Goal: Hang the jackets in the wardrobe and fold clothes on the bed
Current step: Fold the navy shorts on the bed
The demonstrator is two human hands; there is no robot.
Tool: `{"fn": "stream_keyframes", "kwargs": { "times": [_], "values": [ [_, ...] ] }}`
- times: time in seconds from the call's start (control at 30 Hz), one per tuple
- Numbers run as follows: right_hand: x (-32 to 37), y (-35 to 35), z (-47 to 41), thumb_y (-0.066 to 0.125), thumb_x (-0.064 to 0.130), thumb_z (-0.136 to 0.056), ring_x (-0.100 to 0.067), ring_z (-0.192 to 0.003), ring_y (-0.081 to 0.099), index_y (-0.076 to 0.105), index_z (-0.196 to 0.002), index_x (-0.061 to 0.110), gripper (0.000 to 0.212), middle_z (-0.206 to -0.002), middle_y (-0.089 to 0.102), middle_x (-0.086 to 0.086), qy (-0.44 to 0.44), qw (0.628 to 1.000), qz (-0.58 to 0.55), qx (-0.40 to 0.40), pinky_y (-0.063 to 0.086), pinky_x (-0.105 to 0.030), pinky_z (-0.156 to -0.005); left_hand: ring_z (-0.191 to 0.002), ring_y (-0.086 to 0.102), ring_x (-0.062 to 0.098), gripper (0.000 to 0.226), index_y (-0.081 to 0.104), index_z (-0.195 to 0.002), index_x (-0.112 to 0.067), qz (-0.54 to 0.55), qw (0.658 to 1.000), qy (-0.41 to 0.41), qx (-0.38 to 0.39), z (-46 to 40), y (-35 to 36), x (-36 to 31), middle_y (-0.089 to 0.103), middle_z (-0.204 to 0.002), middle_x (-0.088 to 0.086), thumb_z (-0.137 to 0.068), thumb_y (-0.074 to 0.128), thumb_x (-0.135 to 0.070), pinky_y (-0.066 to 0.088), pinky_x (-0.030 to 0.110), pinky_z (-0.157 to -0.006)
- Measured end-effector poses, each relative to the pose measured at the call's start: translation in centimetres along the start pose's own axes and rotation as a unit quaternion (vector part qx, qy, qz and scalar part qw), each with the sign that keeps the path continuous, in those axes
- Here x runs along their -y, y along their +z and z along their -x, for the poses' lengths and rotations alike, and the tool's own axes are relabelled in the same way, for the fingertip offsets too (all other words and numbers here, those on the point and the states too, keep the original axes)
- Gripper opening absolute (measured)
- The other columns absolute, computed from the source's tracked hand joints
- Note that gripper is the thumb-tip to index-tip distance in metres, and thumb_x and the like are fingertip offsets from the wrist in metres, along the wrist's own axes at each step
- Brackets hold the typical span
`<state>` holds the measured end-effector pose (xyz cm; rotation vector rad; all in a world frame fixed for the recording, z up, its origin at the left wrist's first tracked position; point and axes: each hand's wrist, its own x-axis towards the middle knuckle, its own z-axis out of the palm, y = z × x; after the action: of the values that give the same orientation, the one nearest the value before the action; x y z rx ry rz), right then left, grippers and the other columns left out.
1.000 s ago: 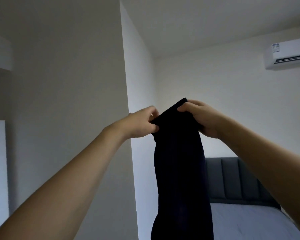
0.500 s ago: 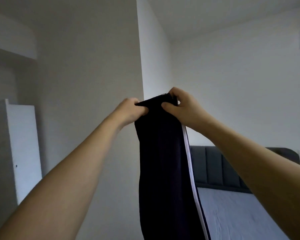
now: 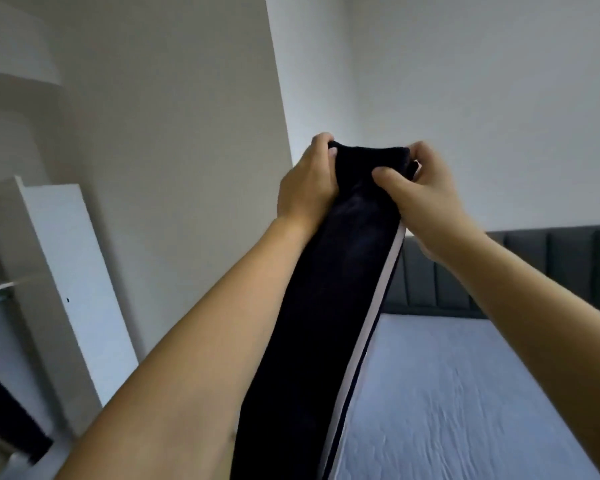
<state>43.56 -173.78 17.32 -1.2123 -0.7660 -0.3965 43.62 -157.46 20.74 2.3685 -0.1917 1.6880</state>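
Both hands are raised, the left hand (image 3: 307, 181) and right hand (image 3: 421, 195) each pinching the top edge of a dark garment (image 3: 329, 306) with a white side stripe, hanging left of the bed (image 3: 482, 393), no label readable.

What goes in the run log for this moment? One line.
step: fold clothes | left hand: grips garment top | right hand: grips top | garment: hangs above bed | wardrobe: door open
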Motion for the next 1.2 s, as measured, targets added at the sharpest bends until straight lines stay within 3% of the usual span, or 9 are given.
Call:
{"fn": "stream_keyframes", "kwargs": {
  "times": [0.23, 0.4, 0.5, 0.63, 0.73, 0.93, 1.03, 1.1, 1.2],
  "values": [
    [-19.9, -17.0, 8.4, 0.057, 0.018, -0.088, -0.012, -0.071, 0.066, 0.041, -0.106, 0.041, 0.034, -0.098, 0.058, -0.003, 0.211, 0.969, 0.052, -0.121, 0.060, -0.036, -0.061, -0.082, 0.060, 0.036, 0.032, 0.049, -0.117, -0.013, 0.040, 0.954, 0.045, 0.292, 14.6, 24.0, -2.8, 0.067, -0.104, 0.007, -0.103, 0.032, -0.037, 0.044, 0.038, -0.067],
    [-39.3, -32.4, 21.3, 0.054, 0.025, -0.094, -0.022, -0.080, 0.067, 0.035, -0.117, 0.042, 0.035, -0.102, 0.060, -0.007, 0.363, 0.901, 0.115, -0.206, 0.059, -0.042, -0.071, -0.090, 0.061, 0.033, 0.029, 0.049, -0.112, -0.015, 0.071, 0.877, 0.087, 0.468, 34.6, 45.9, -7.8, 0.064, -0.111, 0.003, -0.103, 0.033, -0.039, 0.040, 0.037, -0.066],
    [-52.2, -42.5, 30.7, 0.052, 0.028, -0.097, -0.025, -0.098, 0.061, 0.024, -0.138, 0.038, 0.050, -0.130, 0.050, -0.013, 0.417, 0.841, 0.214, -0.270, 0.053, -0.040, -0.082, -0.110, 0.055, 0.034, 0.033, 0.043, -0.129, -0.014, 0.017, 0.860, 0.084, 0.502, 50.4, 58.5, -11.3, 0.054, -0.127, 0.008, -0.103, 0.036, -0.033, 0.041, 0.044, -0.083],
    [-68.1, -51.0, 45.1, 0.045, 0.029, -0.099, -0.035, -0.134, 0.032, 0.006, -0.153, 0.019, 0.068, -0.157, 0.011, -0.013, 0.557, 0.692, 0.348, -0.301, 0.031, -0.046, -0.105, -0.145, 0.017, 0.030, 0.055, 0.017, -0.151, -0.018, -0.015, 0.769, -0.027, 0.639, 75.6, 67.3, -13.2, 0.014, -0.159, 0.005, -0.102, 0.028, -0.041, 0.005, 0.064, -0.113],
    [-77.2, -52.3, 54.3, 0.049, 0.035, -0.097, -0.036, -0.141, 0.020, 0.005, -0.153, 0.011, 0.075, -0.158, 0.005, -0.016, 0.562, 0.679, 0.392, -0.263, 0.021, -0.044, -0.112, -0.148, -0.016, 0.024, 0.068, -0.004, -0.154, -0.030, -0.028, 0.697, -0.039, 0.716, 90.9, 69.4, -11.9, -0.013, -0.162, -0.004, -0.097, 0.016, -0.061, -0.020, 0.067, -0.104],
    [-86.0, -54.9, 62.1, 0.045, 0.036, -0.097, -0.031, -0.141, 0.010, 0.018, -0.151, 0.011, 0.065, -0.158, 0.006, -0.009, 0.432, 0.645, 0.595, -0.211, 0.012, -0.043, -0.115, -0.147, -0.011, 0.022, 0.078, -0.003, -0.152, -0.037, 0.007, 0.814, -0.017, 0.581, 101.0, 72.2, -9.9, -0.005, -0.162, -0.005, -0.083, -0.002, -0.073, -0.025, 0.061, -0.103],
    [-86.4, -56.6, 62.2, 0.045, 0.027, -0.097, -0.034, -0.137, 0.015, 0.024, -0.149, 0.020, 0.057, -0.157, 0.009, -0.009, 0.394, 0.636, 0.616, -0.248, 0.013, -0.045, -0.112, -0.138, 0.028, 0.031, 0.068, 0.031, -0.145, -0.023, -0.055, 0.859, -0.059, 0.506, 99.2, 73.3, -6.8, 0.033, -0.151, 0.008, -0.093, 0.016, -0.064, 0.013, 0.052, -0.114],
    [-86.2, -57.1, 62.0, 0.045, 0.018, -0.094, -0.035, -0.135, 0.015, 0.025, -0.148, 0.025, 0.058, -0.156, 0.008, -0.010, 0.408, 0.640, 0.596, -0.263, 0.012, -0.043, -0.113, -0.116, 0.048, 0.032, 0.049, 0.051, -0.121, -0.012, -0.099, 0.869, -0.071, 0.480, 98.1, 73.3, -4.9, 0.054, -0.130, 0.012, -0.099, 0.029, -0.050, 0.035, 0.044, -0.096],
    [-85.5, -56.9, 61.6, 0.047, 0.005, -0.084, -0.032, -0.135, 0.015, 0.025, -0.146, 0.028, 0.070, -0.155, 0.007, -0.008, 0.420, 0.665, 0.544, -0.291, 0.014, -0.040, -0.113, -0.079, 0.052, 0.029, 0.025, 0.045, -0.092, -0.012, -0.021, 0.911, -0.059, 0.408, 96.2, 74.0, -4.1, 0.063, -0.100, 0.013, -0.103, 0.034, -0.032, 0.033, 0.037, -0.067]
  ]
}}
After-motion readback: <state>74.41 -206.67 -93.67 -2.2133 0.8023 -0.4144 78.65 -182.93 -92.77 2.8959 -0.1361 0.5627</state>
